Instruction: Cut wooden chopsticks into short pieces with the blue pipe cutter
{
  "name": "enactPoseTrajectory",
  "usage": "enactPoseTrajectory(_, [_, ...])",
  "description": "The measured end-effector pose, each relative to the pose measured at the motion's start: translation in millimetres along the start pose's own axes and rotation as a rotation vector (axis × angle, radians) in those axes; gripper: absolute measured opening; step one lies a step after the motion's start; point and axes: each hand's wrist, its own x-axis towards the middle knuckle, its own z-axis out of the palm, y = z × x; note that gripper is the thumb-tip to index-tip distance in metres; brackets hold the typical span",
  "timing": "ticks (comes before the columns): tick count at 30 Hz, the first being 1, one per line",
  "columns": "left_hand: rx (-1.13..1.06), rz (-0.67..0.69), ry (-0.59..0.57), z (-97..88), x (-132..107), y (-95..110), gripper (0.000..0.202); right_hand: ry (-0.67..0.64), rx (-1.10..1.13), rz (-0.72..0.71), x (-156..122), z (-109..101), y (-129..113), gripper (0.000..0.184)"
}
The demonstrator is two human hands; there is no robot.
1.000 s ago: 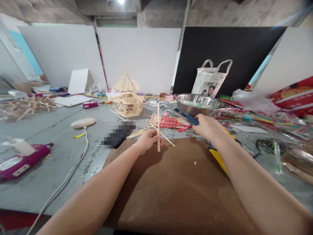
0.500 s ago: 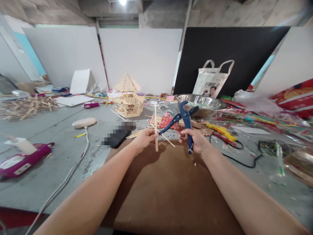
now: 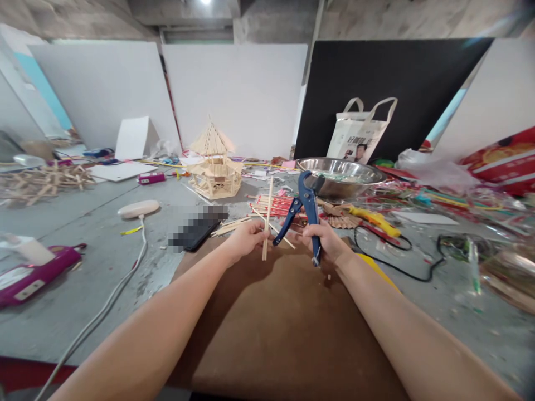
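**Pale sticks and blue cutter, in two hands**

- Left hand (image 3: 248,240): fingers pinched on thin pale sticks (image 3: 268,211), apparently a pair, upright, lower ends just below the grip.
- Right hand (image 3: 328,240): wrapped around one handle of a blue cutter (image 3: 308,206); handles spread, head up. Whether the free handle touches the left fingers: cannot tell.
- Handling, as judged: sticks best kept level at their ends and pinched close to the cutting point; cutter squared to them before squeezing, left fingertips well outside the blade. A slanted bite could splinter thin wood.
- Below both hands: brown mat (image 3: 284,334).
- Just beyond, between them: red-marked sticks (image 3: 273,206), in a pile.
- Left of the left hand: dark phone (image 3: 203,234), near.
- Beyond the right hand: steel bowl (image 3: 334,191); yellow-handled tool (image 3: 376,223) to its right, corded.
- Farther, beyond the left hand: wooden pavilion model (image 3: 215,181), standing on the grey surface (image 3: 112,239).
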Motion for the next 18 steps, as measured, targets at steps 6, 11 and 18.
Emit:
enactPoseTrajectory(6, [-0.027, 0.219, 0.293, -8.8, 8.5, -3.3, 0.012, 0.353, -0.424, -0.259, 3.0, -4.3, -4.4, 0.010])
enactPoseTrajectory(11, [0.149, 0.267, 0.246, -12.0, 12.8, -18.9, 0.011, 0.444, -0.761, -0.385, 1.4, -10.1, -2.8, 0.010])
enactPoseTrajectory(18, [0.472, 0.370, 0.256, -12.8, 12.3, -27.1, 0.012, 0.415, -1.318, -0.529, -1.3, -9.8, 2.1, 0.038])
